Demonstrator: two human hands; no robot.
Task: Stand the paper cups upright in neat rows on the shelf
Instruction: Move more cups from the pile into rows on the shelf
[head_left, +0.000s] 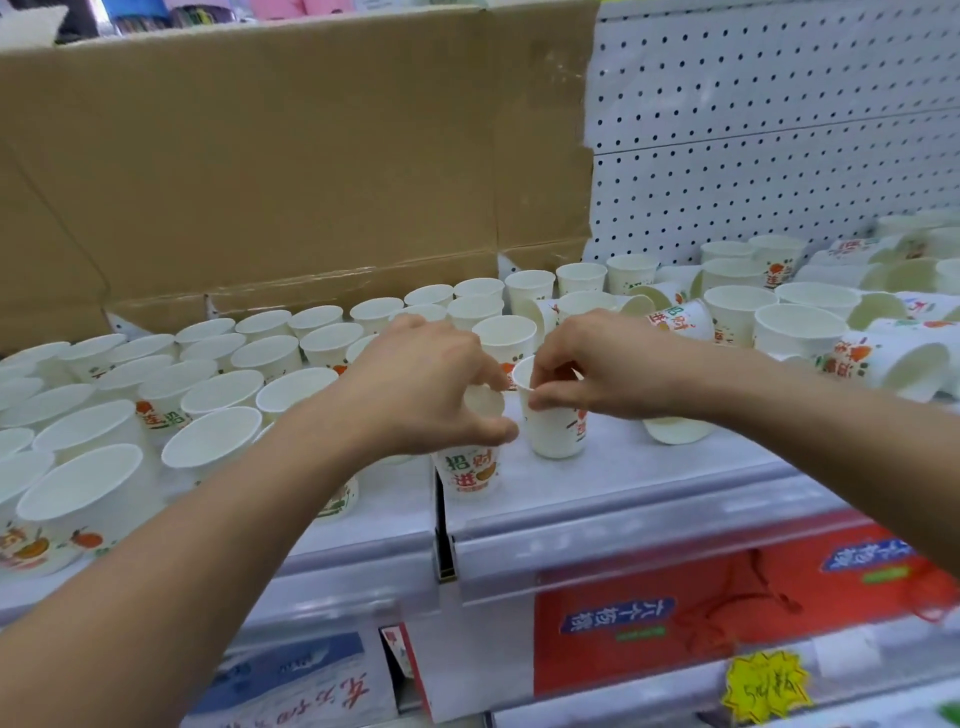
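Several white paper cups with orange and green print stand upright in rows (218, 374) on the left half of the white shelf (649, 483). My left hand (421, 384) grips the top of one upright cup (467, 475) near the shelf's front middle. My right hand (597, 364) pinches the rim of another upright cup (553, 434) just to its right. On the right, more cups lie tipped over and jumbled (883, 358), mixed with a few upright ones (800, 327). One cup (675, 430) lies on its side under my right wrist.
A flattened brown cardboard sheet (291, 166) leans against the back on the left; white pegboard (779, 130) backs the right. A shelf joint gap (441, 519) sits at the middle front. Red and blue packages (675, 618) fill the shelf below.
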